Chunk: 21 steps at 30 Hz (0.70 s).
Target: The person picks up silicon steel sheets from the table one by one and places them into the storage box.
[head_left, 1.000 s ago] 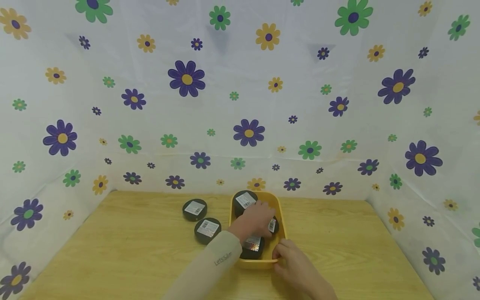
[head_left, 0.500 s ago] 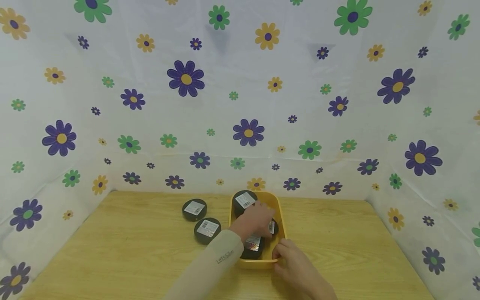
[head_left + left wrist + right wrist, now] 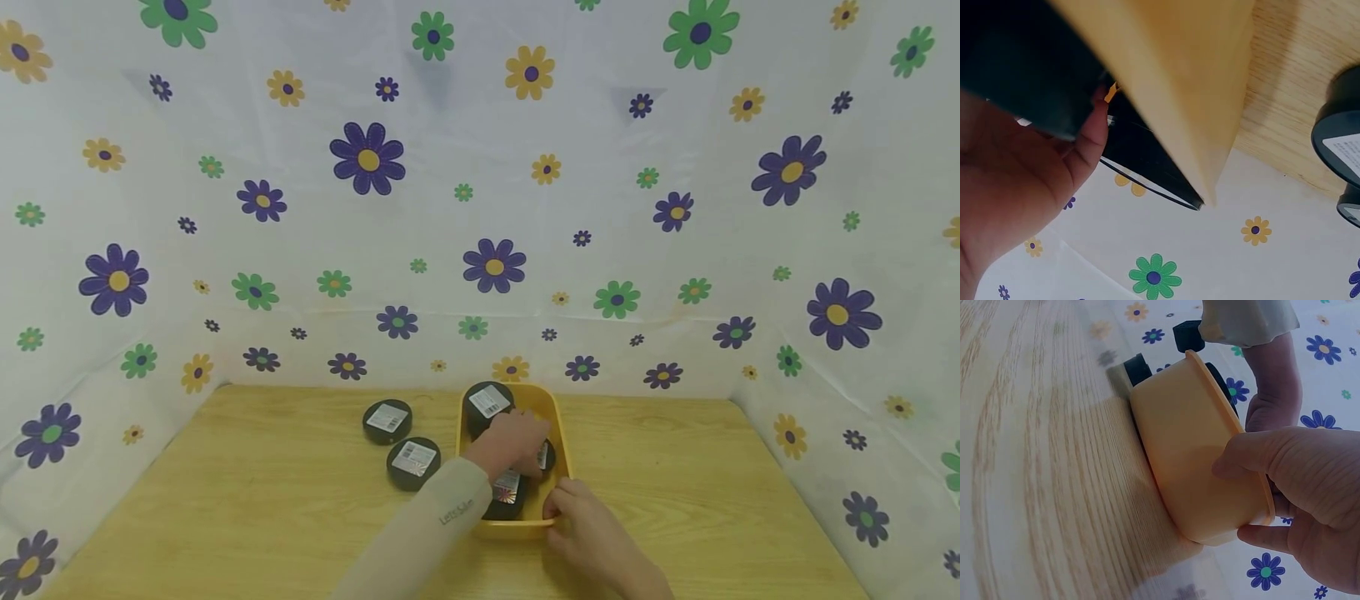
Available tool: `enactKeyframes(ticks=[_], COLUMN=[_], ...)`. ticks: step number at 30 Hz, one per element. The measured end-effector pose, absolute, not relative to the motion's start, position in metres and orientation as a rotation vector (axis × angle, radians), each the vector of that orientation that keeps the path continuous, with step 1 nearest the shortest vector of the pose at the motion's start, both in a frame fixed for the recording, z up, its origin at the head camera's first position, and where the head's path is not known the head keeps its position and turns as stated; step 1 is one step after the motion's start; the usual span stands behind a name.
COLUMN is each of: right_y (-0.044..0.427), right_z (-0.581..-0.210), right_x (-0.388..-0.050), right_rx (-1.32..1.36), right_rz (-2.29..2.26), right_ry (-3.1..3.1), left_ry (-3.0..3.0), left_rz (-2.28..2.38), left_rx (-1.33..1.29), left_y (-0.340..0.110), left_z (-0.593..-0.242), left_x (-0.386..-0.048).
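Note:
My left hand (image 3: 513, 442) reaches into a yellow plastic bin (image 3: 557, 408) and grips a flat round black tub (image 3: 549, 458), largely covered by the fingers. In the left wrist view, that hand (image 3: 1029, 169) curls against a dark surface beside the bin's wall (image 3: 1191, 81). Two more black tubs with white labels lie in the bin, one at the back left (image 3: 489, 402) and one at the near end (image 3: 504, 500), partly behind the wrist. My right hand (image 3: 585, 525) pinches the bin's near right corner, its thumb on the outer wall in the right wrist view.
On the wooden table (image 3: 262, 483), two labelled black tubs stand left of the bin, one farther back (image 3: 387, 422) and one nearer (image 3: 414, 463). A white flower-print sheet (image 3: 420, 217) hangs behind the table and along both sides.
My left forearm has shifted slightly to the right while the hand stays on the tub. The right hand and the bin hold their place; the head view has turned slightly.

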State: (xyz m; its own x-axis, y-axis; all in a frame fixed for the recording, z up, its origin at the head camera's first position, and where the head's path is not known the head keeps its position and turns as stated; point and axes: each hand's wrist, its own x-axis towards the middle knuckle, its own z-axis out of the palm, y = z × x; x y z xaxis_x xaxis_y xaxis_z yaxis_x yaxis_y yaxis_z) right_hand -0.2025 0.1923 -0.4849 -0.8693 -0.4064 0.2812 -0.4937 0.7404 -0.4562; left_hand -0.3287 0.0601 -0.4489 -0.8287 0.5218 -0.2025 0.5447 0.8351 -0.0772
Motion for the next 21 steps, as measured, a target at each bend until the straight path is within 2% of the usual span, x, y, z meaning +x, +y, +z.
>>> enactKeyframes(ticks=[21], right_y=[0.19], right_z=[-0.487], right_x=[-0.2], right_rx=[0.722], right_rz=[0.79], right_ry=[-2.711], left_ry=[2.76], left_rz=[0.082], left_rx=[0.722], left_y=[0.051], left_z=[-0.437], left_x=[-0.321])
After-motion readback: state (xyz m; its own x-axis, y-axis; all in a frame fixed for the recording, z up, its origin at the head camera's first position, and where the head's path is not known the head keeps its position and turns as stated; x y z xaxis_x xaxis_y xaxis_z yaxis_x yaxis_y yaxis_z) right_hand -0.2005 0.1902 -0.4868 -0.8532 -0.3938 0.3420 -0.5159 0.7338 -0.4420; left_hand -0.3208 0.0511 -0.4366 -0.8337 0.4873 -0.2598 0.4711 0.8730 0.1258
